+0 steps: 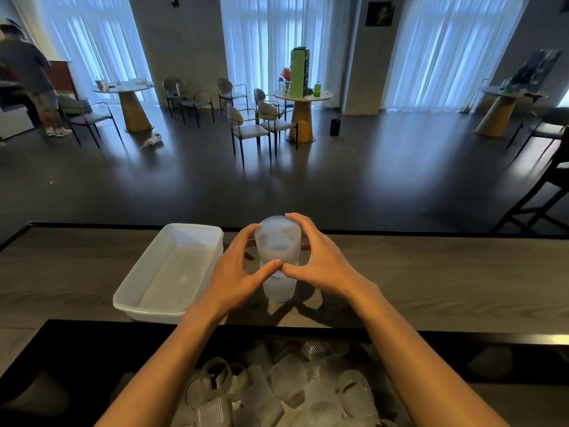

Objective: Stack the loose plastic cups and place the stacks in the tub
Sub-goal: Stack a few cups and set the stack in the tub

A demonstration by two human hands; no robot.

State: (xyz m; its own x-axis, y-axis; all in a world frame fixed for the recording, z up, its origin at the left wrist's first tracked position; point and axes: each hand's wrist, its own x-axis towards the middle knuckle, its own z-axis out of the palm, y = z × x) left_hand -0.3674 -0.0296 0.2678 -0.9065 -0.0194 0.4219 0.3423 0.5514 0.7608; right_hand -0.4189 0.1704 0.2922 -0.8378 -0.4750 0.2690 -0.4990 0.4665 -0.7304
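The far sides of both hands are hidden behind the stack of cups (277,241), so only some fingers (303,224) show. The left hand (235,272) and right hand (317,263) wrap around the stack, one on each side, and the thumbs touch at the front. The stack stands upright on the tabletop (431,282), just to the right of the tub (147,309).

The tub is white, and its bare bottom shows a few little specks. The loose cups (277,386) lie in a messy heap under the arms, inside a dark frame (92,331) (box or shelf, I cannot tell). The heap is cut off at the bottom edge.

Far behind are a round table (303,95) with a green box (299,72), some chairs (246,127), and a person (27,72) at the left. A tall stool (542,186) is cut off at the right.
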